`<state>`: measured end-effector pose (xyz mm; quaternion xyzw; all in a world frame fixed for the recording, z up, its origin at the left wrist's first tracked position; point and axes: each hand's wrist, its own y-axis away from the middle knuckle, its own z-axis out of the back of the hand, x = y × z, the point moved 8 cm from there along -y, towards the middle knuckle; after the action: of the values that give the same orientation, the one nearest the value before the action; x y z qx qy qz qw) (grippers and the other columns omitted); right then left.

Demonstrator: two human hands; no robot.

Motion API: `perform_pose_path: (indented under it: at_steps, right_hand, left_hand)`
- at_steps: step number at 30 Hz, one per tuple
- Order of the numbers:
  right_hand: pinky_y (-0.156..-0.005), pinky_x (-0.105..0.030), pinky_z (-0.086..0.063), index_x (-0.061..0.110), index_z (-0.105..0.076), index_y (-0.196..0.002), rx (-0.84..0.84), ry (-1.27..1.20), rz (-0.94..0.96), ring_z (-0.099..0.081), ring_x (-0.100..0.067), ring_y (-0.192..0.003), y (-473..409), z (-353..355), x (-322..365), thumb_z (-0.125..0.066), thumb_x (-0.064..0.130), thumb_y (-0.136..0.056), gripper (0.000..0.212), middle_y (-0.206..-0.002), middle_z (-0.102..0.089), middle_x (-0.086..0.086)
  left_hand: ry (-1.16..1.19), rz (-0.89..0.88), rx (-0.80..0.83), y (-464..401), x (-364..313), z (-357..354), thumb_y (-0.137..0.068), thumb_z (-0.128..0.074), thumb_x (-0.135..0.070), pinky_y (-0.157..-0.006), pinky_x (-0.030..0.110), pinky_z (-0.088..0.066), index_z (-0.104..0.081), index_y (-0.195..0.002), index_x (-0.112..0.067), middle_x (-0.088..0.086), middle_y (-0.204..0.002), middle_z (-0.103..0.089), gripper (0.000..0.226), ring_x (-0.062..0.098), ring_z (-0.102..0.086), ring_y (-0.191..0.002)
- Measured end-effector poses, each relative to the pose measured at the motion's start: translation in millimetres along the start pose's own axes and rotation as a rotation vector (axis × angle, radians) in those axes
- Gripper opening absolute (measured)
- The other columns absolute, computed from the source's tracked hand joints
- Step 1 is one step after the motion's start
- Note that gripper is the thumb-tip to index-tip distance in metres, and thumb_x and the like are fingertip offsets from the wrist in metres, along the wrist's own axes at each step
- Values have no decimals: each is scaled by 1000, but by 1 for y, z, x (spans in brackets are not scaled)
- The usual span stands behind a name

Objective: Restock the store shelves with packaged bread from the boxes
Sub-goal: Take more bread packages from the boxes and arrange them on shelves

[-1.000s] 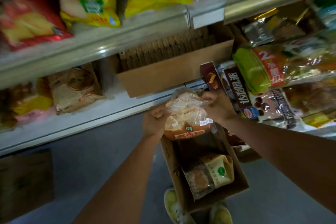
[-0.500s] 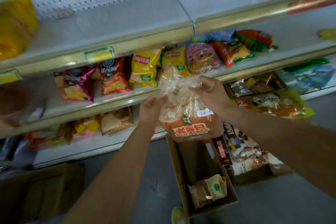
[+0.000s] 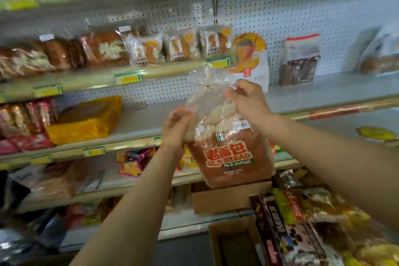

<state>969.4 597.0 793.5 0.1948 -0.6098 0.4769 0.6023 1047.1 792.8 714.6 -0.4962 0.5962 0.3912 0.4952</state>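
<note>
A clear plastic bag of bread point(image 3: 226, 153) with a red "OLD BREAD" label hangs in front of the shelves. My left hand point(image 3: 176, 127) grips its left side and my right hand point(image 3: 248, 101) pinches the crumpled top of the bag. The bag is level with a grey shelf board point(image 3: 142, 121) that has bare room behind it. An open cardboard box point(image 3: 234, 242) stands on the floor below, its inside dark.
Packaged breads point(image 3: 181, 46) line the shelf above, under a pegboard back wall. A yellow bag point(image 3: 86, 119) lies at the left of the middle shelf. Snack packs point(image 3: 302, 222) crowd the lower right. A second cardboard box point(image 3: 231, 197) sits on a low shelf.
Both hands have raised the bread bag from above the floor box up to the middle shelves, and my view has tilted upward to show higher shelves.
</note>
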Motion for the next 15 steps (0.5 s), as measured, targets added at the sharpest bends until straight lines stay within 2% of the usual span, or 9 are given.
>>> perform_pose_path:
  at_steps: [5,8,10,11,15]
  right_hand:
    - [-63,-33,-36,-5,-56,-81,-58,-23,101,-40,-18,-68,-17,13,86,-64,15,-87,23,-78,-51,-15]
    - [-62,-35,-37,9,-50,-69,-93,-63,140,-43,-18,-71,-28,20,127,-65,13,-84,22,-77,-50,-15]
    - [-64,-36,-39,7,-52,-73,-104,-86,159,-48,-18,-75,-36,24,149,-66,14,-83,18,-81,-55,-22]
    - [-65,-35,-40,5,-55,-77,-109,-96,160,-48,-18,-74,-39,25,160,-65,15,-84,16,-83,-56,-20]
    - [-65,-29,-40,14,-51,-74,-157,-196,173,-46,-15,-75,-46,29,197,-63,14,-88,18,-82,-54,-7]
  left_hand:
    - [180,-55,27,-2,-61,-3,-65,-85,-48,-97,48,-53,-58,-131,-19,4,-128,-66,77,23,-67,-111]
    - [170,-57,79,7,-72,-8,-69,-63,-73,-96,51,-52,-55,-136,-24,1,-128,-65,83,24,-64,-116]
    - [174,44,91,15,-53,-8,-74,-44,-84,-105,59,-39,-59,-132,-27,0,-131,-62,83,26,-57,-122]
    - [200,118,87,19,-38,-6,-74,-39,-87,-106,62,-36,-58,-133,-26,1,-135,-60,87,28,-54,-124]
    - [391,407,96,33,5,-16,-69,-32,-94,-107,69,-32,-39,-149,-19,15,-151,-41,110,48,-39,-135]
